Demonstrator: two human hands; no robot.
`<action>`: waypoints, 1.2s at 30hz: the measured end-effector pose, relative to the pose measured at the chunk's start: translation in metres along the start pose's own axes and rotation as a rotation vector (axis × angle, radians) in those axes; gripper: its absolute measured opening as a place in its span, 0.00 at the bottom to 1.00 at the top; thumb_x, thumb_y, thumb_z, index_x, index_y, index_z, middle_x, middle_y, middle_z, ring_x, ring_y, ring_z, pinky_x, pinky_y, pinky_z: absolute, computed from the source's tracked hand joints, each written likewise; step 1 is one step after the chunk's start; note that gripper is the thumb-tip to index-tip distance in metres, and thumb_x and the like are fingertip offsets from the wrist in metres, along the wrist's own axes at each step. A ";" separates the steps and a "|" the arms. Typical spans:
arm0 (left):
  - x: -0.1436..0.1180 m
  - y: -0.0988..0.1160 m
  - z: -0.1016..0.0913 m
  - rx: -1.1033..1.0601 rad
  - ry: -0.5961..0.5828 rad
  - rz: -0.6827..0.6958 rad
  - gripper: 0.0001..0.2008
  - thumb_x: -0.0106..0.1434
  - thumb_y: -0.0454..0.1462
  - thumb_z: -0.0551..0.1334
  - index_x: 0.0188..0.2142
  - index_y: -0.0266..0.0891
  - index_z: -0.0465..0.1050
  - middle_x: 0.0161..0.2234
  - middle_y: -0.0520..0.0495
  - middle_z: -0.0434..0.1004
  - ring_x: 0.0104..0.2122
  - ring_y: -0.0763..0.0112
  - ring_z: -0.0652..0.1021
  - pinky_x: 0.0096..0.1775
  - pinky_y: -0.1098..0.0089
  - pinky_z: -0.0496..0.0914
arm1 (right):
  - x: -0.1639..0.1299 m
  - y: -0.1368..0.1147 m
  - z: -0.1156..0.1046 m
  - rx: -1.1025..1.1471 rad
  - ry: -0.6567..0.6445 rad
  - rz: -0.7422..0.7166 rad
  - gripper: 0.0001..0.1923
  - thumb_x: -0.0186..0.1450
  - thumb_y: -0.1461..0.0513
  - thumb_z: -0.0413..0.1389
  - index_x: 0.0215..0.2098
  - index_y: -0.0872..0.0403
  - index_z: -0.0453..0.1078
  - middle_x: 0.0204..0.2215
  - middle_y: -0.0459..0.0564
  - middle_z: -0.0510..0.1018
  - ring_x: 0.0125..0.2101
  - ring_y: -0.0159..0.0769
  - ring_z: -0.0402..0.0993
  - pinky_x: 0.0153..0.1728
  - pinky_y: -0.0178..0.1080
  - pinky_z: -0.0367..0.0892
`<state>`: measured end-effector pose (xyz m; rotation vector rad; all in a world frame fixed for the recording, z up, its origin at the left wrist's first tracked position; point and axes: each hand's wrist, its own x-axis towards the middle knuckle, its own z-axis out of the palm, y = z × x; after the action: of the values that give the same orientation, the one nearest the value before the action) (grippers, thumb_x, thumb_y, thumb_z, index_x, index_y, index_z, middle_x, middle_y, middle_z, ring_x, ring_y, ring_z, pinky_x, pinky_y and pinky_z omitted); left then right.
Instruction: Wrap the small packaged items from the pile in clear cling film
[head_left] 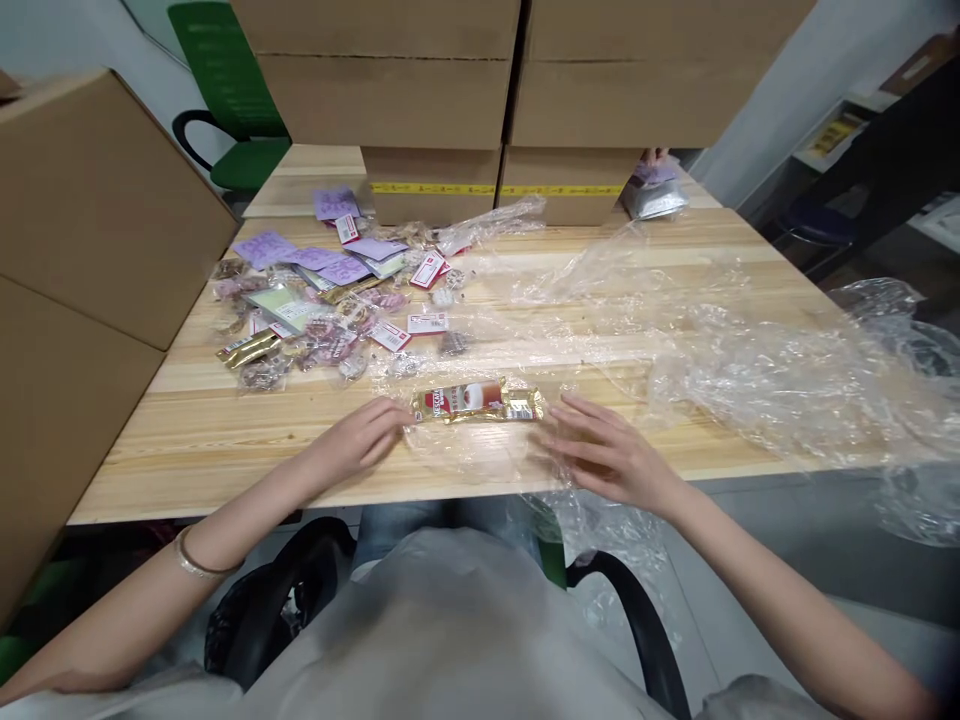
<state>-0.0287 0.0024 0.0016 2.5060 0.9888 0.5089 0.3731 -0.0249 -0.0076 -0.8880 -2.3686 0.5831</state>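
Two gold coffee sachets (469, 400), the front one with a red Nescafé label, lie end to end and overlapping near the table's front edge. Clear plastic film (480, 450) is spread around them. At their left end is my left hand (371, 435), fingers closed and tips touching the sachet end or the film there; exactly what they pinch is hard to see. My right hand (611, 450) lies beside the right end, fingers apart over the film, with no object visible in its grasp.
A pile of small wrapped packets (330, 320), purple cards (262, 248) and labelled cards covers the table's left side. Crumpled clear film (757, 390) spreads rightward past the edge. Cardboard boxes (435, 100) stand behind; a large box (90, 230) is left. Another person's hand (655, 156) shows behind.
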 end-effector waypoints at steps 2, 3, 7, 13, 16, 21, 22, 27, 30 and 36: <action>0.006 0.001 0.003 -0.120 0.052 -0.146 0.12 0.69 0.33 0.48 0.43 0.39 0.69 0.39 0.44 0.74 0.40 0.65 0.74 0.43 0.65 0.69 | 0.010 -0.005 0.008 0.200 0.013 0.111 0.14 0.68 0.60 0.54 0.50 0.42 0.74 0.50 0.47 0.78 0.56 0.44 0.70 0.55 0.53 0.67; 0.010 0.001 0.003 -0.175 0.077 -0.216 0.11 0.68 0.34 0.48 0.41 0.40 0.68 0.36 0.45 0.72 0.38 0.66 0.73 0.42 0.66 0.68 | 0.017 -0.006 0.013 0.287 0.044 0.219 0.12 0.69 0.60 0.52 0.48 0.44 0.74 0.45 0.48 0.80 0.49 0.42 0.75 0.50 0.50 0.70; 0.022 0.005 0.001 -0.383 0.056 -0.331 0.06 0.64 0.37 0.52 0.37 0.40 0.66 0.30 0.52 0.66 0.31 0.69 0.69 0.36 0.70 0.65 | 0.042 -0.002 0.027 0.424 0.235 0.566 0.10 0.68 0.59 0.47 0.36 0.50 0.70 0.33 0.47 0.77 0.33 0.37 0.73 0.38 0.41 0.69; 0.028 0.009 0.002 -0.242 0.123 -0.486 0.17 0.64 0.48 0.57 0.25 0.41 0.60 0.22 0.56 0.57 0.24 0.73 0.62 0.29 0.73 0.57 | 0.065 0.005 0.031 0.339 0.320 0.705 0.23 0.67 0.49 0.50 0.19 0.51 0.57 0.17 0.42 0.62 0.21 0.32 0.60 0.27 0.37 0.57; 0.030 0.006 0.003 -0.108 0.136 -0.571 0.23 0.68 0.50 0.50 0.21 0.40 0.61 0.19 0.53 0.59 0.22 0.71 0.64 0.28 0.71 0.56 | 0.072 0.007 0.026 0.071 0.269 0.801 0.30 0.68 0.45 0.46 0.14 0.51 0.51 0.12 0.43 0.56 0.18 0.31 0.56 0.25 0.37 0.52; 0.040 0.010 -0.002 0.095 0.017 -0.666 0.20 0.67 0.47 0.52 0.29 0.38 0.75 0.23 0.45 0.75 0.28 0.58 0.75 0.33 0.66 0.64 | 0.079 0.012 0.023 -0.387 0.056 0.920 0.25 0.68 0.50 0.47 0.18 0.53 0.64 0.16 0.49 0.69 0.22 0.38 0.66 0.26 0.38 0.52; 0.042 0.012 -0.002 0.191 0.020 -0.676 0.18 0.66 0.46 0.54 0.34 0.37 0.76 0.28 0.41 0.77 0.31 0.54 0.77 0.36 0.63 0.67 | 0.078 0.012 0.023 -0.446 0.081 0.922 0.22 0.68 0.50 0.48 0.23 0.54 0.69 0.19 0.51 0.72 0.24 0.40 0.69 0.27 0.38 0.55; 0.039 0.014 0.009 0.527 0.160 -0.121 0.17 0.67 0.32 0.53 0.54 0.33 0.69 0.56 0.30 0.70 0.58 0.50 0.70 0.56 0.50 0.64 | 0.063 0.008 0.020 -0.683 0.342 0.446 0.29 0.66 0.52 0.52 0.58 0.64 0.63 0.50 0.68 0.74 0.49 0.53 0.71 0.45 0.49 0.66; 0.038 0.015 0.017 0.384 -0.007 0.255 0.24 0.66 0.34 0.55 0.61 0.35 0.62 0.62 0.35 0.64 0.64 0.55 0.63 0.62 0.54 0.60 | 0.057 0.003 0.016 -0.508 0.072 0.042 0.38 0.65 0.50 0.55 0.67 0.59 0.53 0.65 0.64 0.60 0.64 0.52 0.56 0.60 0.54 0.58; 0.054 0.013 0.017 0.243 -0.182 0.088 0.33 0.62 0.31 0.55 0.66 0.37 0.54 0.65 0.37 0.60 0.63 0.54 0.64 0.61 0.54 0.62 | 0.059 0.012 0.022 -0.252 -0.212 -0.017 0.34 0.67 0.60 0.52 0.70 0.53 0.50 0.67 0.55 0.57 0.67 0.45 0.50 0.64 0.53 0.55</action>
<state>0.0230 0.0283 0.0036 2.7622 0.9215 0.1897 0.3277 0.0199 -0.0118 -0.9528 -2.6826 0.3938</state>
